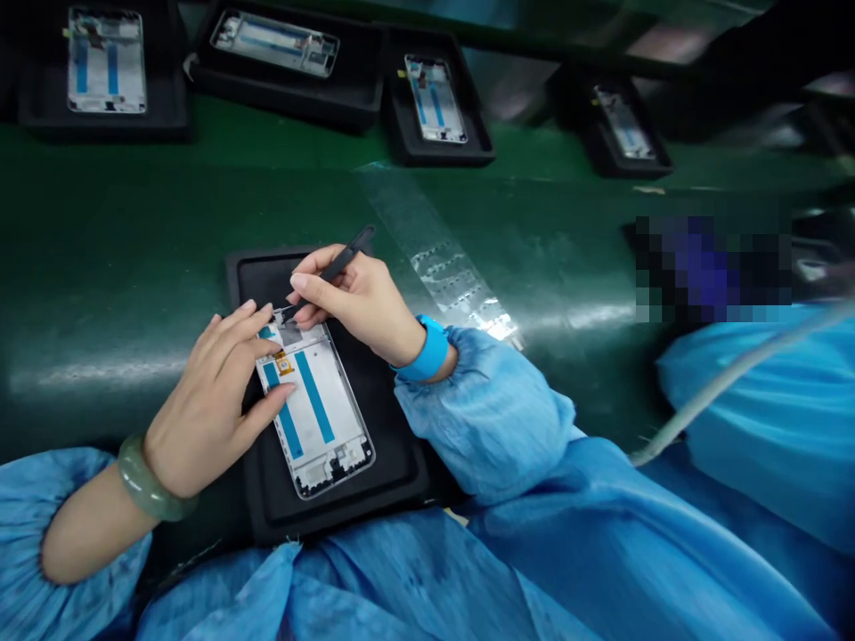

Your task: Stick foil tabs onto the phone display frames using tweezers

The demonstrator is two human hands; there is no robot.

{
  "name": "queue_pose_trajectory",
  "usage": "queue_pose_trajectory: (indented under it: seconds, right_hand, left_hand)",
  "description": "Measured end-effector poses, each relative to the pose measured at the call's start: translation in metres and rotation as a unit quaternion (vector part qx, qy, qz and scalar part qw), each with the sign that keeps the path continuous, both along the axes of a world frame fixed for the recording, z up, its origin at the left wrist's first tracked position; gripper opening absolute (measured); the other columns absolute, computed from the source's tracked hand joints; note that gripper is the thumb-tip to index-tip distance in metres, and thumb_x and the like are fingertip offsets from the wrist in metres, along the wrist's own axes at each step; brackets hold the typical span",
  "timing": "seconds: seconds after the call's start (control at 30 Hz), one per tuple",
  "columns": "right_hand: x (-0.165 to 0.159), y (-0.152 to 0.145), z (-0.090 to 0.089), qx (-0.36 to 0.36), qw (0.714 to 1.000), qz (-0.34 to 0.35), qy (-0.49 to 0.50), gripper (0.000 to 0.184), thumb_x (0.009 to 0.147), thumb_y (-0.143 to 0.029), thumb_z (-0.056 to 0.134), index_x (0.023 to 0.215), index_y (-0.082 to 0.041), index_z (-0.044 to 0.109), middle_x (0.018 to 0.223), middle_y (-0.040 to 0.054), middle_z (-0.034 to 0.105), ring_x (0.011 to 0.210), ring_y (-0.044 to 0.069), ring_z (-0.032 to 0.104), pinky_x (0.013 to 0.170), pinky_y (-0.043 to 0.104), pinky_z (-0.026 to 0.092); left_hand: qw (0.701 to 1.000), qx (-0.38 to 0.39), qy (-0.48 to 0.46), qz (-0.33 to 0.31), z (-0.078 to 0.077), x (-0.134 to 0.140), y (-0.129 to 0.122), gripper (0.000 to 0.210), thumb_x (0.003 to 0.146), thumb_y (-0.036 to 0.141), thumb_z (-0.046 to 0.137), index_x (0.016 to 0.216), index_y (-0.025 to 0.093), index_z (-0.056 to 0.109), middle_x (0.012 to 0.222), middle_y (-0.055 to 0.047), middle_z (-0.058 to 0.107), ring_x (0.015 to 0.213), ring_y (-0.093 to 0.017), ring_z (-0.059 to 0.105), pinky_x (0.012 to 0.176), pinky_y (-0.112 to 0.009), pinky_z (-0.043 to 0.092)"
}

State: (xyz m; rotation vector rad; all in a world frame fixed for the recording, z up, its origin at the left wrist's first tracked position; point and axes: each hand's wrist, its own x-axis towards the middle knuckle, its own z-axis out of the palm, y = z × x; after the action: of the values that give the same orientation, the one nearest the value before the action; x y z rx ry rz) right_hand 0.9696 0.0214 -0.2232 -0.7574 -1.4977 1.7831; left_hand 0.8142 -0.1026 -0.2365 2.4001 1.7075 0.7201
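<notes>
A silver phone mid-frame [340,392] with two blue adhesive strips and a gold flex cable [285,363] lies in a black foam tray [394,481]. My left hand [214,392] rests over its left edge, fingers spread; the thumb touches the face near the strips and the fingertips lie by the top end. My right hand [364,298] is closed around black tweezers [347,254] in a pen-like grip. Their tips point down at the frame's top end, where the fingers partly hide them. A blue band circles my right wrist, a green bangle my left.
Along the back stand several black trays [40,116] with similar phone frames [107,62]. A clear plastic strip [441,258] lies on the green bench mat [120,267] beyond my right hand. At right are a co-worker's blue sleeve [781,409] and a pale cord [735,369].
</notes>
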Motion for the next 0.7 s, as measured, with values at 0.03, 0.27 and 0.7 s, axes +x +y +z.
queue_pose_trajectory:
  seconds: [0.03,0.27,0.7]
  right_hand:
    - [0.0008,-0.0003,0.0003,0.001,1.000,0.000,-0.001,0.034,0.071,-0.042,0.071,0.081,-0.014,0.056,0.069,-0.0022,0.062,0.054,0.008,0.064,0.052,0.018,0.057]
    - [0.0018,-0.0027,0.0014,0.004,1.000,0.006,-0.006,0.032,0.071,-0.041,0.071,0.079,-0.012,0.058,0.068,-0.0023,0.062,0.055,0.008,0.065,0.052,0.017,0.057]
    - [0.0004,-0.0026,0.0013,0.027,0.999,0.009,-0.017,0.032,0.073,-0.041,0.070,0.080,-0.012,0.059,0.066,-0.0028,0.061,0.056,0.008,0.065,0.053,0.017,0.057]
  left_hand:
    - [1.000,0.009,-0.001,0.008,0.0006,-0.0002,-0.0003,0.031,0.087,0.034,0.055,0.110,0.014,0.050,0.136,-0.015,0.045,0.134,-0.028,0.034,0.111,-0.051,0.029]
    - [1.000,0.008,0.008,0.026,0.0022,-0.0030,-0.0046,0.033,0.087,0.037,0.055,0.110,0.013,0.051,0.131,-0.016,0.049,0.133,-0.030,0.036,0.110,-0.054,0.029]
    - [0.999,0.008,0.015,0.029,0.0036,-0.0022,-0.0054,0.035,0.087,0.036,0.055,0.112,0.012,0.051,0.134,-0.016,0.048,0.133,-0.030,0.036,0.111,-0.054,0.028]
